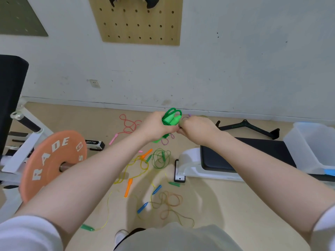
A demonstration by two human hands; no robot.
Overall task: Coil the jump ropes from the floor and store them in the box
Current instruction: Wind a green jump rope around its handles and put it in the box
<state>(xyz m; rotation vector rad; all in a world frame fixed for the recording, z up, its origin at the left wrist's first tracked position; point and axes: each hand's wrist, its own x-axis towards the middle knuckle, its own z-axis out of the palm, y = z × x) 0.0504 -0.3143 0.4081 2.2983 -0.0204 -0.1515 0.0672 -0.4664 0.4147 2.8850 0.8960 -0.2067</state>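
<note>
We read white letters "RADE" and, less clearly, the figures "3" and "5" on the orange weight plate [54, 164], and "GRTW" on the small black-and-white label [94, 143] of the rack's foot behind it.

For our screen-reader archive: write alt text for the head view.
Both hands, the left hand and the right hand, grip a coiled bright green plastic jump rope held up in front of a white wall. Below, several loose jump ropes lie tangled on the beige floor; a translucent plastic box sits at right.
</note>
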